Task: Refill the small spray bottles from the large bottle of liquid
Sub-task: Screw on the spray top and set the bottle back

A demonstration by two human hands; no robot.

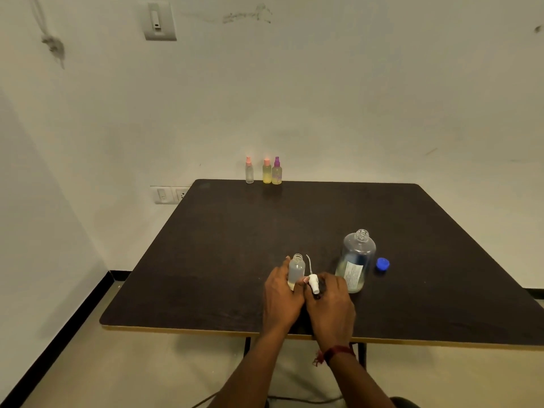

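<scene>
At the far edge of the dark square table (206, 260) stand three small capped spray bottles (267, 172), well apart from my hands and at no risk. Nearer, my left hand (281, 293) is wrapped round the small clear plastic bottle (296, 269), which stands upright with its neck open and only a little liquid at the bottom. If my grip loosens it could tip, as it looks light. Just beside it, my right hand (331, 304) pinches the white spray pump head (313, 282), its thin dip tube pointing up. The tube may drip on the table or pick up dirt if I lay it down. To the right stands the large clear labelled bottle (356, 257), uncapped and close to my right knuckles, so a careless reach might knock it over and spill it. Its round blue screw cap (382, 264) lies just beyond and could roll away.
</scene>
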